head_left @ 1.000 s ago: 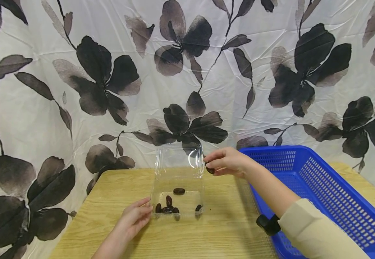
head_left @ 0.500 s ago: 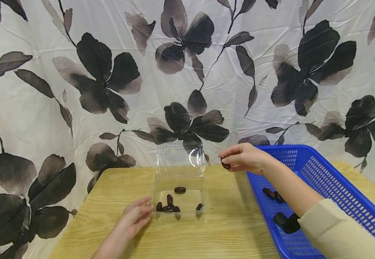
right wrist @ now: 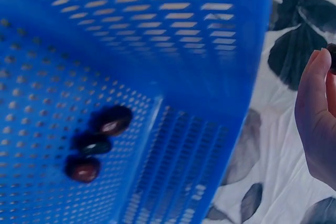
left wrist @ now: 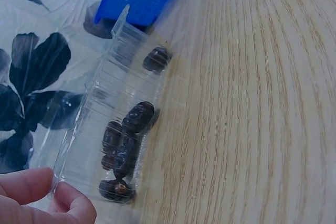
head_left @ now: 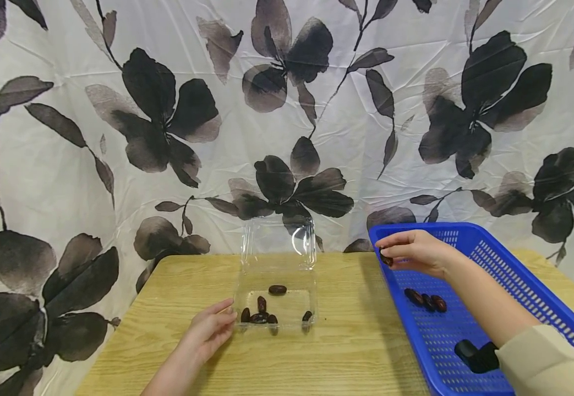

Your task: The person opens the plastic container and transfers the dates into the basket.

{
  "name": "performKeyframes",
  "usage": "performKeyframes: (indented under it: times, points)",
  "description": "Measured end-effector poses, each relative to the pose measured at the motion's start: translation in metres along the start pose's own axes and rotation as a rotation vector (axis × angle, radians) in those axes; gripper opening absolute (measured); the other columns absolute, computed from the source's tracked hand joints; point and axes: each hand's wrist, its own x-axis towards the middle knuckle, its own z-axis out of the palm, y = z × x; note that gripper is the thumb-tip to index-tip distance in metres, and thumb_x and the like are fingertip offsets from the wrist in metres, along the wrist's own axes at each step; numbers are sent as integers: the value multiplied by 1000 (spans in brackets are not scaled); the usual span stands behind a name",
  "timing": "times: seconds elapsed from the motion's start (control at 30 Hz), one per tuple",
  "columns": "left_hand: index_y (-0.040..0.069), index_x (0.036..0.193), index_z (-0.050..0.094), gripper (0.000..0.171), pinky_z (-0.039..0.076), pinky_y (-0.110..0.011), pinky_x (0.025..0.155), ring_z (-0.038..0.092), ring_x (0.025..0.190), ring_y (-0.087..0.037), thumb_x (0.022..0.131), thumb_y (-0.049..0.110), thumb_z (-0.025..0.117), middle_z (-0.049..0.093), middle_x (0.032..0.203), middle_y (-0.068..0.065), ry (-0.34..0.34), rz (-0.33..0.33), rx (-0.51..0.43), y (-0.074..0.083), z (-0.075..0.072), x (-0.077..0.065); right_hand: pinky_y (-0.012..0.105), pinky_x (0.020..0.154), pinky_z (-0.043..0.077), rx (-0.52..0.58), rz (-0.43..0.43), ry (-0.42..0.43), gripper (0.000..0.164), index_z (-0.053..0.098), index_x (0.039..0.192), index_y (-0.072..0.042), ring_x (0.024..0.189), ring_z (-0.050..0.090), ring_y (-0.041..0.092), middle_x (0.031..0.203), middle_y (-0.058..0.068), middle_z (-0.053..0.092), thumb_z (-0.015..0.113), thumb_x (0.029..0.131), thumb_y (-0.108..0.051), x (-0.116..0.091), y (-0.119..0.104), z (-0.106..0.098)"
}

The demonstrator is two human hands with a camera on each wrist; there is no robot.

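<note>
My left hand (head_left: 209, 324) holds the left side of a clear plastic clamshell box (head_left: 289, 305), whose lid stands raised at the back. In the left wrist view, thumb and finger pinch the box's thin rim (left wrist: 62, 158). Several dark brown dates lie inside, one date (head_left: 277, 290) toward the back and most of the others bunched at the front left. Over the left rim of a blue basket (head_left: 408, 341), my right hand (head_left: 417, 254) pinches another date (head_left: 386, 258) in its fingertips; the right wrist view cuts this date (right wrist: 332, 59) off at its edge.
Three dates (right wrist: 114, 120) lie side by side on the basket's perforated floor. A small black device (head_left: 475, 356) sits at the right sleeve, over the basket. The wooden table (head_left: 346, 352) meets a floral cloth (head_left: 168, 110) behind it.
My right hand has carried the date rightward from beside the raised lid to the basket's rim. The dates in the basket have come into view as the arm moved. The left hand stays put.
</note>
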Motion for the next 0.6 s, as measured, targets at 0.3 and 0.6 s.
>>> performKeyframes:
  times: [0.3, 0.6]
  points:
    - [-12, 140, 26, 56, 44, -19, 70, 49, 80, -13, 88, -11, 48, 47, 106, -11, 12, 6, 20, 0, 1, 1, 30, 75, 52, 10, 18, 18, 19, 69, 102, -10, 80, 60, 11, 90, -2, 64, 58, 88, -2, -10, 23, -22]
    - [-12, 140, 27, 56, 44, -20, 70, 48, 82, -13, 88, -11, 50, 44, 110, -13, 10, 7, 21, 0, 0, 1, 30, 72, 54, -10, 85, 50, 20, 67, 106, 0, 77, 62, 12, 87, -2, 63, 56, 89, 0, -15, 47, -42]
